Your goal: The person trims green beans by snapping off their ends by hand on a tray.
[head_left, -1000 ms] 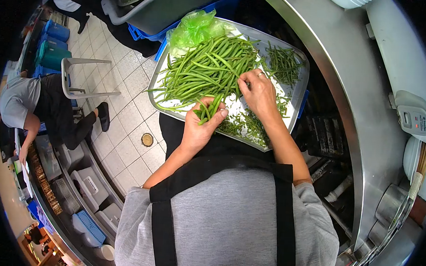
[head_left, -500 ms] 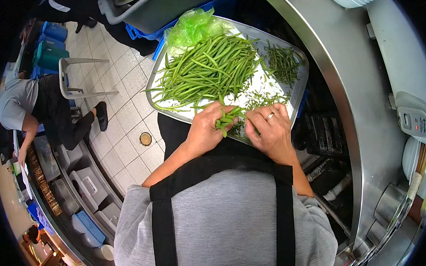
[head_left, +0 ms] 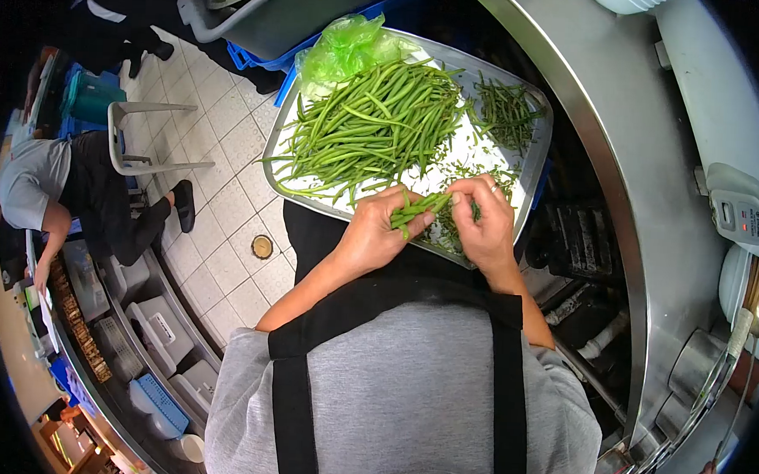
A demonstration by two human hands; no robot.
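In my left hand (head_left: 376, 229) is a small bunch of green beans (head_left: 416, 211), fingers wrapped round it near the front edge of a metal tray (head_left: 311, 204). My right hand (head_left: 485, 220) is closed in a pinch at the bunch's right end; thumb and forefinger press together at the tips of the beans. A large heap of green beans (head_left: 376, 122) lies on the tray beyond my hands. Trimmed bean ends (head_left: 487, 161) are scattered on a white sheet on the right, and a pile of thin, darker beans (head_left: 507, 111) sits at the tray's far right.
A crumpled green plastic bag (head_left: 341, 49) rests at the tray's back left. Behind it stands a grey tub (head_left: 274, 25). A steel counter (head_left: 622, 104) curves along the right. At left, a person (head_left: 39, 184) bends by a chair (head_left: 152, 108); another person's dark legs show at the back.
My right hand has turned and its fingertips have come up to the ends of the beans. The bunch in my left hand now points more to the right.
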